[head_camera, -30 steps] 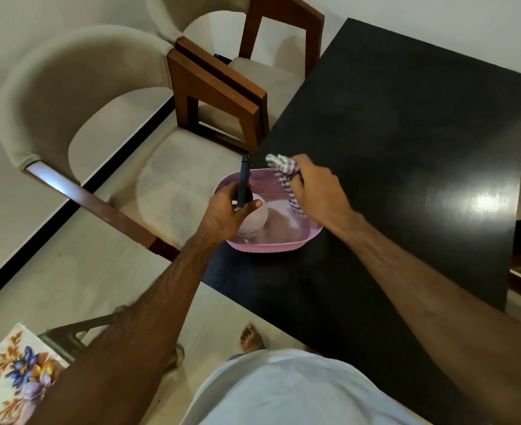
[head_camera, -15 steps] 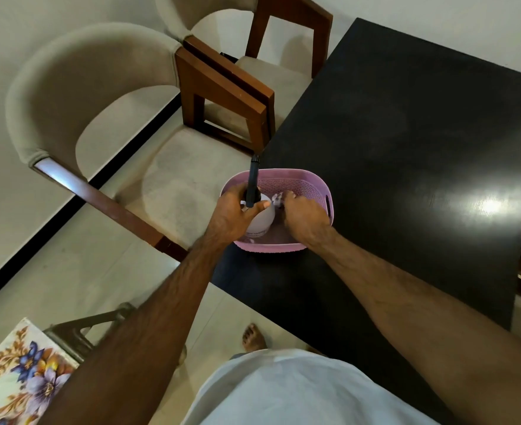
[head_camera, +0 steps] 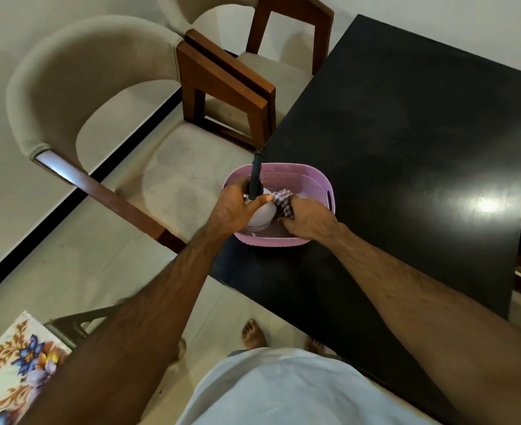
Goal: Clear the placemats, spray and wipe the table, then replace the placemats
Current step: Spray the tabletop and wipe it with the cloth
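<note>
- Both hands are down inside the pink basket [head_camera: 320,191], which sits on the near left corner of the dark worktop [head_camera: 406,133]; everything needed lies straight ahead of the person, close in.
- The left hand [head_camera: 233,208] is curled round the neck of the spray bottle [head_camera: 262,214], thumb across its front. The bottle stands upright in the basket's left half, its long axis running up to the black nozzle [head_camera: 256,176] that rises above the rim.
- The right hand [head_camera: 309,222] pinches the checked cloth [head_camera: 283,202], which is bunched against the bottle's right side, so the right hand is the nearer one to it.
- The bottle has a pale, rounded body with a faint label; the cloth is a small purple-and-white check, crumpled.
- No placemats lie on the visible worktop, so clearing looks done; spraying probably comes next, and each item would need lifting straight up to clear the basket wall.
</note>
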